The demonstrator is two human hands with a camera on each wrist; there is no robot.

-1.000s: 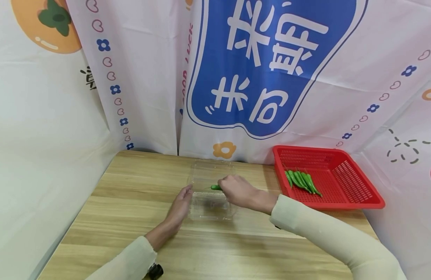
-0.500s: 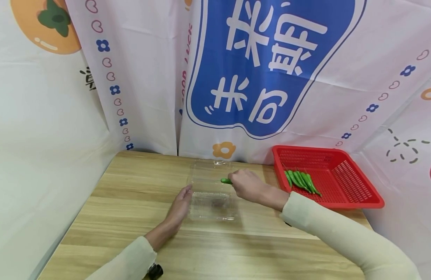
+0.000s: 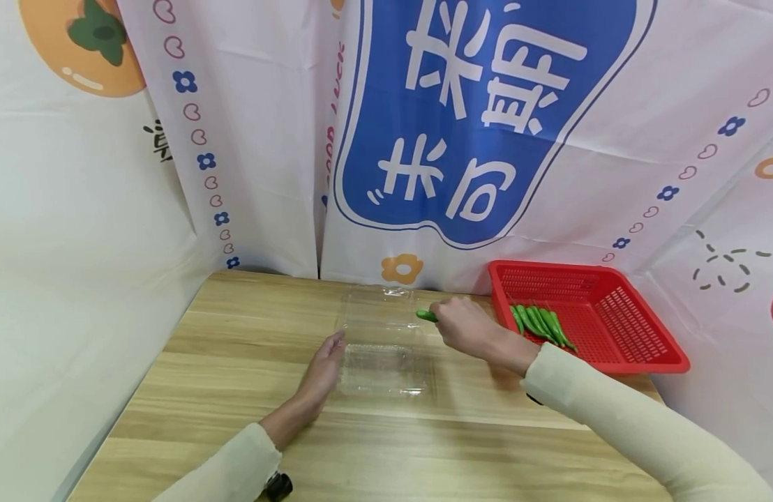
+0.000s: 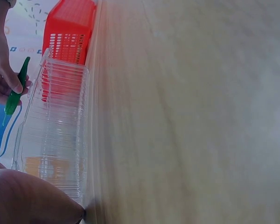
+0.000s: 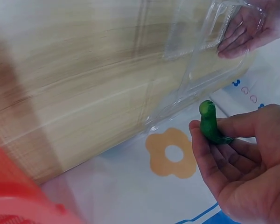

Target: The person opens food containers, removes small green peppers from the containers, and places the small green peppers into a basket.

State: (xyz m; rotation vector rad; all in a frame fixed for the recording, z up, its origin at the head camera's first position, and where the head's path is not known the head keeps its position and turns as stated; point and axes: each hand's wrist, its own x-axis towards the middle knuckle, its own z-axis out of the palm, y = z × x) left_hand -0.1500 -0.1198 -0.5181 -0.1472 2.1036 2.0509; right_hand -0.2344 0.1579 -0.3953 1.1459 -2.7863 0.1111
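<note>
My right hand (image 3: pixel 464 326) pinches a green chili pepper (image 3: pixel 427 316) between thumb and fingers, up off the table at the right side of a clear plastic clamshell box (image 3: pixel 386 373). In the right wrist view the pepper (image 5: pixel 208 122) points one end at the camera. The left wrist view shows its full length, slanted in the pinching fingers. Lid folded back toward the wall, the box lies open on the table. Against its left edge rests my left hand (image 3: pixel 320 376), fingers extended; whether they press on it I cannot tell.
A red mesh basket (image 3: pixel 665 366) stands at the back right, with several green chili peppers (image 3: pixel 540 324) lying along its left side. The wooden table (image 3: pixel 248 390) ends at a printed cloth wall (image 3: pixel 267 174) behind and at both sides.
From over the box, my right hand has moved right and slightly toward the back, still holding the chili pepper. My left hand, the box and the basket stay where they were.
</note>
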